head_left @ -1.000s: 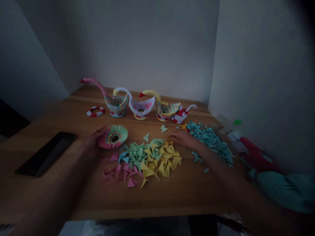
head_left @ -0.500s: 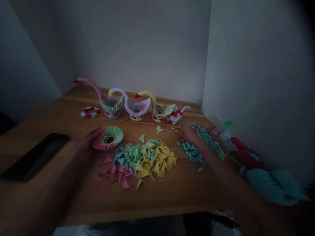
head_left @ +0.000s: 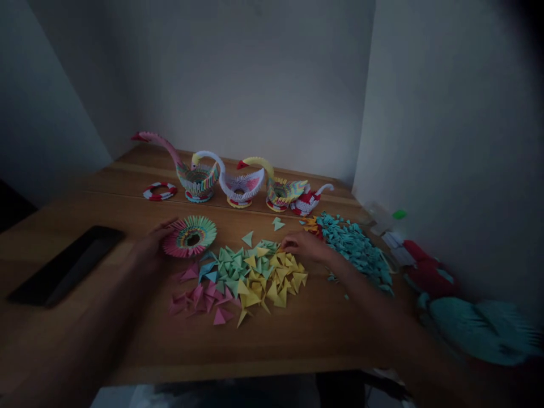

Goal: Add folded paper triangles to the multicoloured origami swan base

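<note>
My left hand (head_left: 153, 241) rests on the wooden table (head_left: 297, 334) against the left rim of a round multicoloured paper ring (head_left: 190, 235), fingers curled on its edge. My right hand (head_left: 305, 246) lies at the right end of a heap of folded paper triangles (head_left: 246, 272) in pink, green and yellow, its fingertips pinched low over the yellow ones. What it pinches is too small to make out. A pile of teal folded pieces (head_left: 355, 243) lies just right of that hand.
Three paper swans (head_left: 238, 184) and a small red-white swan (head_left: 310, 198) stand along the back. A red-white ring (head_left: 159, 191) lies at back left. A dark flat slab (head_left: 63, 263) sits left. Red and teal paper shapes (head_left: 467, 323) lie at the right edge by the wall.
My right hand went from the yellow triangles over to the teal pile and has come back to the yellow triangles. My left hand stayed by the paper ring.
</note>
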A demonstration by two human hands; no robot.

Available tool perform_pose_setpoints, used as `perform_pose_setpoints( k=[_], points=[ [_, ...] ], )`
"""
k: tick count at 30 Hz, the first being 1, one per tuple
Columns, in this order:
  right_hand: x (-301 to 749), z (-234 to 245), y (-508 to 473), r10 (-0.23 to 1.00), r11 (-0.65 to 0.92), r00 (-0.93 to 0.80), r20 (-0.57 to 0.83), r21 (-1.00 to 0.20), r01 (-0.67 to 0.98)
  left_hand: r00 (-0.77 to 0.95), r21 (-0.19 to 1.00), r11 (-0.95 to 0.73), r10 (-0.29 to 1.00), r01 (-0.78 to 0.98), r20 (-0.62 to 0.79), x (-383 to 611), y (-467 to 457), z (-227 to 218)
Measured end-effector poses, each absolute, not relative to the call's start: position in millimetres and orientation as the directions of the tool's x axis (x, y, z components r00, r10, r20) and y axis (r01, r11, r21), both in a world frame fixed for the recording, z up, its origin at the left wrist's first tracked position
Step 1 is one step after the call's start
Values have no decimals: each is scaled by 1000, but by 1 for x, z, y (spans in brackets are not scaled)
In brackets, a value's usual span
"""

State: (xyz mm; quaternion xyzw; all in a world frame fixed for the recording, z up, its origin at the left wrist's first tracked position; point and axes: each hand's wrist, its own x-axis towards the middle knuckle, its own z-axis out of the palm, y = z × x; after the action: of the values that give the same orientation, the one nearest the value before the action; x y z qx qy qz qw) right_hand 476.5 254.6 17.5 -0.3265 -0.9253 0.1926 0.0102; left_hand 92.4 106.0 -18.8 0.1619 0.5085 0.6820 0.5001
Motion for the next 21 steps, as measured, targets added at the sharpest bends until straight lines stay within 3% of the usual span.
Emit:
perform_pose_setpoints(
  k=[12,21],
  points=[
    [475,28,239,597,752,-796,-101,-276,599,-446,854,30,843,-520,-301,95,105,-15],
    [473,21,233,620,732,-780,-85,-296,614,-454,856,81,820,-510,-349,96,105,-11]
  ],
)
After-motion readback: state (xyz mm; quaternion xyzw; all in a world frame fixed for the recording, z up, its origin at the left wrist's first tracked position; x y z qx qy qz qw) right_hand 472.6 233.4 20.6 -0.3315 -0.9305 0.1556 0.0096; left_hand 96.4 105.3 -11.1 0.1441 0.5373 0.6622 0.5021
